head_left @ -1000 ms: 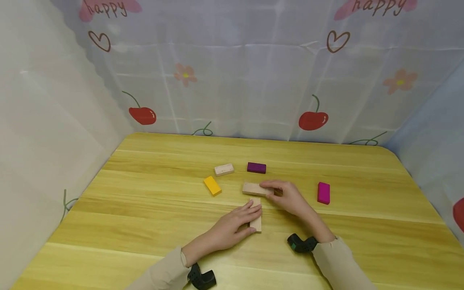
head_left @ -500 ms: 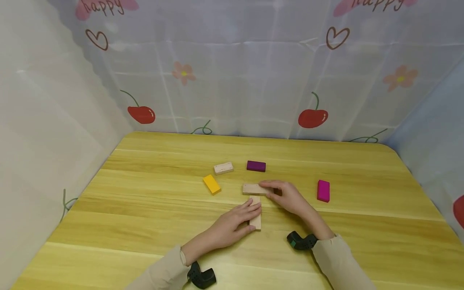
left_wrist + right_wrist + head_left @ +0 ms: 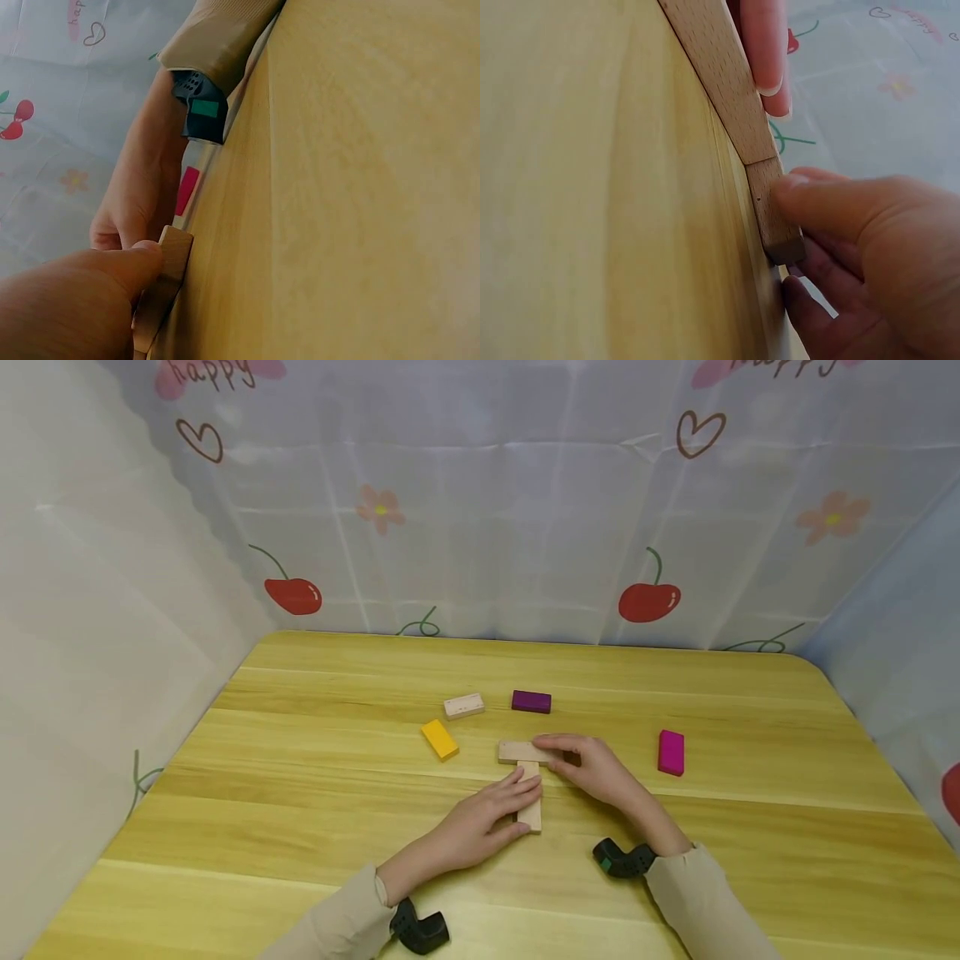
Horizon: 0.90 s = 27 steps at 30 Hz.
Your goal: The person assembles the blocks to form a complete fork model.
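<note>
Two plain wooden blocks lie flat on the table in a T shape, their edges touching. My left hand (image 3: 480, 831) holds the lengthwise wooden block (image 3: 530, 819), fingers across its top and thumb at its near end. In the left wrist view that thumb (image 3: 142, 262) presses the block's end. Across the far end lies the crosswise wooden block (image 3: 516, 752). My right hand (image 3: 597, 770) pinches its right end between thumb and fingers, hiding that end in the head view. The right wrist view shows the seam between the lengthwise block (image 3: 720, 82) and the crosswise block (image 3: 763, 199).
Behind the hands lie a yellow block (image 3: 439, 740), a pale wooden block (image 3: 464, 706) and a purple block (image 3: 531, 702). A magenta block (image 3: 671, 752) lies to the right. A printed curtain (image 3: 487, 527) hangs along the far edge of the wooden table (image 3: 300, 793).
The narrow gap between the two held blocks has closed, and the crosswise block has straightened slightly. Both hands keep their hold. The head view has tilted a little.
</note>
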### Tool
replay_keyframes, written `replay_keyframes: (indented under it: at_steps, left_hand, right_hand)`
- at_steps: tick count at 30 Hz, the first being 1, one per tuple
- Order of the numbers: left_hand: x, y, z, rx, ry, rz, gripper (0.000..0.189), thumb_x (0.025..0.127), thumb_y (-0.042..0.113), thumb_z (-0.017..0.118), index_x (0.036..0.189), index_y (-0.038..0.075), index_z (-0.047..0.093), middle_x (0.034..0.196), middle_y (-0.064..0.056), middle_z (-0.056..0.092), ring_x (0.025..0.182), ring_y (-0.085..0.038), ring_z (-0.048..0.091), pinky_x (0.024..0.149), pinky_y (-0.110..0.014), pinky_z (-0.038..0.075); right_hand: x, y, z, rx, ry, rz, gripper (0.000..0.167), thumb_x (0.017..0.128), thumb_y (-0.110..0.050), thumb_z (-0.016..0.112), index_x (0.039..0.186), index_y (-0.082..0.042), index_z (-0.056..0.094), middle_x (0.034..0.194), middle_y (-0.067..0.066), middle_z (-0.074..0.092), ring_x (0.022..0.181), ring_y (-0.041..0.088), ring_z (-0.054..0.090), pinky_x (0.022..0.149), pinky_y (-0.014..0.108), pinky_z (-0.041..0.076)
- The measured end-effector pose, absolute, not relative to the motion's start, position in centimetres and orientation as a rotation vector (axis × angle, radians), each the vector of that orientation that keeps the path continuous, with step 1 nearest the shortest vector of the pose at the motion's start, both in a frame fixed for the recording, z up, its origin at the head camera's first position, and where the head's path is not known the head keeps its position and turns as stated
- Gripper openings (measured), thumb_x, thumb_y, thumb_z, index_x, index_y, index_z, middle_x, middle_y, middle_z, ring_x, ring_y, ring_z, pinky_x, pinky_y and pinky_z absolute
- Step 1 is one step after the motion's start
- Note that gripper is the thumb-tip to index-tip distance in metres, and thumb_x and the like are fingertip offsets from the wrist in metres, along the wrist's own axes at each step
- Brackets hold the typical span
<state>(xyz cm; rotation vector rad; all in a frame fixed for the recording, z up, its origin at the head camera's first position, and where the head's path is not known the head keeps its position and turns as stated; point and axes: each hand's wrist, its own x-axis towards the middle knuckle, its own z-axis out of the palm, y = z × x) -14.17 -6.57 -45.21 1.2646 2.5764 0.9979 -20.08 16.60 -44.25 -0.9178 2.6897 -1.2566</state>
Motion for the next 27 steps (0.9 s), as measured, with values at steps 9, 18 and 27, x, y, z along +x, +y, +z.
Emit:
replay_keyframes:
  at_steps: [9, 18, 27]
  left_hand:
    - [-14.20, -6.67, -45.38, 1.215, 2.580, 0.997, 0.056, 0.097, 0.032, 0.050, 0.147, 0.013, 0.031, 0.150, 0.000, 0.025, 0.138, -0.015, 0.014, 0.107, -0.042, 0.025]
    - [-14.09, -6.59, -45.24, 1.201, 2.580, 1.002, 0.059, 0.097, 0.032, 0.051, 0.149, 0.018, 0.027, 0.151, -0.004, 0.023, 0.137, -0.016, 0.017, 0.105, -0.045, 0.029]
    - [-14.44, -7.00, -44.90, 1.202, 2.581, 1.108, 0.058, 0.097, 0.033, 0.051, 0.149, 0.017, 0.029, 0.150, 0.001, 0.027, 0.137, -0.016, 0.019, 0.106, -0.042, 0.027]
  right_hand:
    - [-19.67, 15.87, -44.24, -0.918, 2.697, -1.279, 0.034, 0.088, -0.010, 0.067, 0.121, -0.003, 0.063, 0.123, 0.012, 0.058, 0.117, 0.029, 0.050, 0.096, 0.045, 0.041]
    - [-19.34, 15.61, -44.46, -0.858, 2.712, -1.317, 0.036, 0.086, -0.011, 0.069, 0.120, -0.005, 0.064, 0.124, 0.010, 0.057, 0.117, 0.028, 0.050, 0.096, 0.045, 0.040]
    - [-19.36, 15.57, -44.60, -0.876, 2.690, -1.354, 0.036, 0.085, -0.010, 0.070, 0.120, -0.005, 0.063, 0.123, 0.010, 0.058, 0.117, 0.029, 0.049, 0.096, 0.046, 0.040]
